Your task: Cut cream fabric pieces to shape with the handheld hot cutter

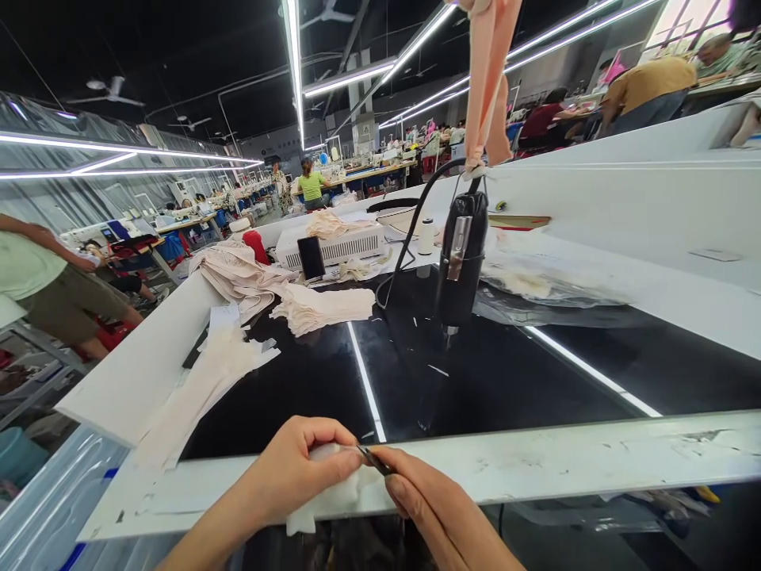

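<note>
At the white front edge of the table (535, 460), both my hands are close together. My left hand (297, 464) is closed on a soft white piece of fabric (338, 496), with thumb and forefinger pinching its upper end. A corner of the fabric hangs over the edge. Between the fingers of my right hand (431, 500) is a small, slim dark metal tool (376, 460). Its tip meets the fabric at my left thumb; its exact kind is partly hidden by my fingers.
A black corded tool (462, 254) with a metal tip hangs from pink cloth (491, 79) above the glossy black tabletop (297, 396). Stacked pale-pink fabric pieces (326, 305), a phone (311, 258), a thread spool (426, 236) and a plastic bag (547, 293) lie behind. People work further back.
</note>
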`<state>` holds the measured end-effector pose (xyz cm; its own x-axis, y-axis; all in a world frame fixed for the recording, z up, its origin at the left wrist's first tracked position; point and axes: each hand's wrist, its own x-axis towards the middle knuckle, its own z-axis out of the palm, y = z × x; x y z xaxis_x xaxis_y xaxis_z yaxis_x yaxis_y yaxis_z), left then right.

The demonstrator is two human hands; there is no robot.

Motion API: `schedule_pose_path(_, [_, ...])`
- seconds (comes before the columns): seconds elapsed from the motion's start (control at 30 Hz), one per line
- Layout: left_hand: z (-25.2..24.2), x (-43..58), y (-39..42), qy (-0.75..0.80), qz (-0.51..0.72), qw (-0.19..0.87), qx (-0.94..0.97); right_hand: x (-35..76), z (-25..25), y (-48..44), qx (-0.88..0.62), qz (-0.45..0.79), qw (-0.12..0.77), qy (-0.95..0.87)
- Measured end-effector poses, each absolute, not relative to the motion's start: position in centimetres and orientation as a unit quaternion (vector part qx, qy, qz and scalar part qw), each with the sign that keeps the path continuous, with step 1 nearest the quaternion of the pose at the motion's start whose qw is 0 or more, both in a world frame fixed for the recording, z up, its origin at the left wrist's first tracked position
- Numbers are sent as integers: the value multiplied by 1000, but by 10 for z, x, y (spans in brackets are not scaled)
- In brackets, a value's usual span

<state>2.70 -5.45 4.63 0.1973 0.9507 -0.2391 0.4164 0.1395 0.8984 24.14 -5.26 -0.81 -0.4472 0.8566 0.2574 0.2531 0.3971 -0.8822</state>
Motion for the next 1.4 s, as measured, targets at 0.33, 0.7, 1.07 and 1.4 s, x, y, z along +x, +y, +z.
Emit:
schedule_pose_path(0.33, [57, 24, -52, 569, 238, 504, 604, 246, 0, -49, -334, 453, 349, -749])
schedule_pose_path(0.7, [59, 20, -53, 575, 213, 518, 597, 245, 3, -47, -330, 464, 307, -763])
schedule_pose_path(1.07, [60, 14, -52, 561, 187, 526, 611, 246, 2, -45, -328, 477, 273, -769])
schedule_pose_path(1.4, [68, 10, -52, 557, 149, 510, 638, 248, 0, -46, -326, 477, 264, -773])
